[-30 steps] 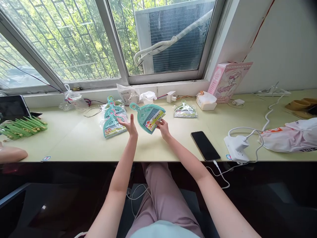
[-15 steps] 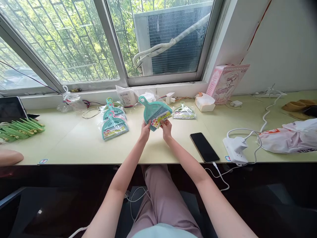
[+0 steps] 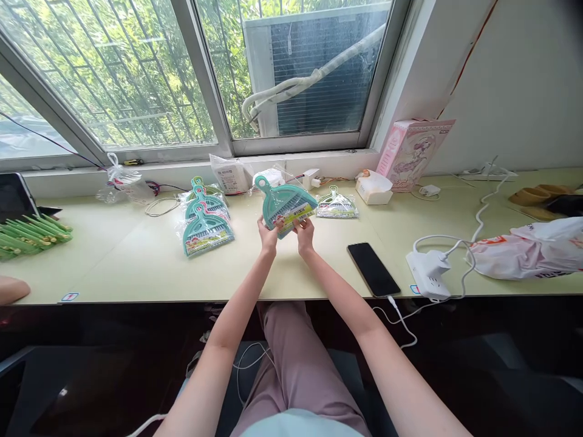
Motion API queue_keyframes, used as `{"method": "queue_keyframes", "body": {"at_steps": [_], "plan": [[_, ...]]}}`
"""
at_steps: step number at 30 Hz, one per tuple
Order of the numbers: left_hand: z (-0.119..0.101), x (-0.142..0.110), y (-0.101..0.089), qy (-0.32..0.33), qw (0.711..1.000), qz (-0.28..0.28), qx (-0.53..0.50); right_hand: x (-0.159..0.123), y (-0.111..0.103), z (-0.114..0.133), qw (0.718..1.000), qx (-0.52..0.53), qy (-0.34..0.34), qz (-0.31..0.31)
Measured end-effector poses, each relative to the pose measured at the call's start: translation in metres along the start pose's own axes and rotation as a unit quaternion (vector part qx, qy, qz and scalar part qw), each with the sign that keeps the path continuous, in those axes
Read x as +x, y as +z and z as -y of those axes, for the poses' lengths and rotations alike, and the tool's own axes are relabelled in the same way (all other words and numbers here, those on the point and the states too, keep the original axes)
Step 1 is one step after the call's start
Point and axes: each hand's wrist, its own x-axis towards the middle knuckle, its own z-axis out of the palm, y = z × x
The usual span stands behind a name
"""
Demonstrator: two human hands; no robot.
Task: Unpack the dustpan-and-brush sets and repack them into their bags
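Observation:
A teal dustpan and brush set (image 3: 285, 203) in clear plastic wrap is held up, tilted, above the table. My left hand (image 3: 269, 233) is closed on its lower left edge, thumb on the front. On the lower right, by the yellow label, my right hand (image 3: 304, 232) pinches it. Left of my hands lies an overlapping pile of wrapped dustpan sets (image 3: 208, 233). Another wrapped set (image 3: 337, 206), with a green handle, lies to the right, near the window wall.
On the right are a black phone (image 3: 373, 269) with a cable, a white power strip (image 3: 428, 275), a plastic bag (image 3: 528, 252), a tissue pack (image 3: 374, 187) and a pink box (image 3: 414, 155). Green sticks (image 3: 34, 235) and another person's arm (image 3: 13, 290) are at the left.
My left hand has shifted slightly up along the dustpan's lower left edge, its thumb now further onto the front. The dustpan set stays held in both hands. The view has turned slightly.

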Motion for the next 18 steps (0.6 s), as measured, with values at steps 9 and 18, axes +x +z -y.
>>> {"method": "queue_keyframes", "body": {"at_steps": [9,18], "plan": [[0.009,0.003,-0.012,0.080,0.995,0.040,0.049,0.013,-0.011,0.015,0.996,0.028,0.081,-0.008],[0.019,0.005,-0.015,0.137,0.985,0.050,0.096,0.021,-0.025,0.025,0.993,-0.016,0.083,0.087]]}}
